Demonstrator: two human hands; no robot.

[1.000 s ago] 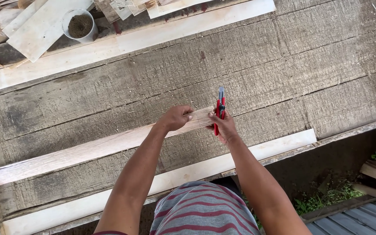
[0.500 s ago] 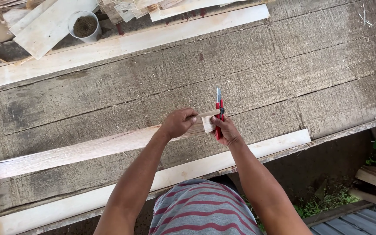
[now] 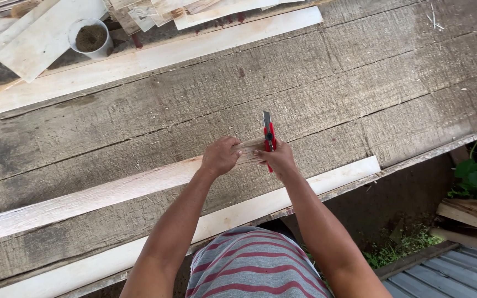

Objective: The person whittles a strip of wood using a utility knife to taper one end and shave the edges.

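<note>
Presently, centre frame: your left hand [image 3: 220, 156] clamps down on the pale wood strip's [image 3: 84, 200] end to steady it; your right hand [image 3: 276, 158] fists the red utility knife [image 3: 269, 136], blade pointing up-frame, on the plank bench [image 3: 360, 83].

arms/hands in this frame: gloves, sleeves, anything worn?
Both arms are bare from the upper arm down: no sleeves over them, no gloves. No watch, band or ring shows on the left hand or the right hand. The only clothing in view is a grey shirt with red stripes at the bottom edge.
</note>
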